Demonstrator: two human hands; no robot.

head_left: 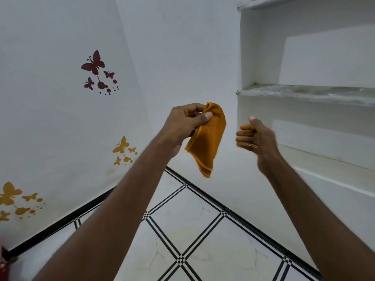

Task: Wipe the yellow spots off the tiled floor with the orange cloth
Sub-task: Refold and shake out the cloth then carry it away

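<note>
My left hand (pixel 183 123) is raised in front of me, thumb and fingers pinched on the top of the orange cloth (pixel 207 141), which hangs folded and limp in the air. My right hand (pixel 254 136) is a short way to the right of the cloth, not touching it, fingers curled loosely with the thumb up and nothing in it. The tiled floor (pixel 194 230) lies below, white tiles with black striped lines between them. A faint yellowish tint shows on the tiles around the middle; no sharp spots stand out.
A white wall with red butterfly stickers (pixel 95 65) and yellow butterfly stickers (pixel 122 148) stands on the left. Built-in white shelves with a stone shelf edge (pixel 304 93) fill the right. A black skirting line (pixel 60 226) runs along the wall base.
</note>
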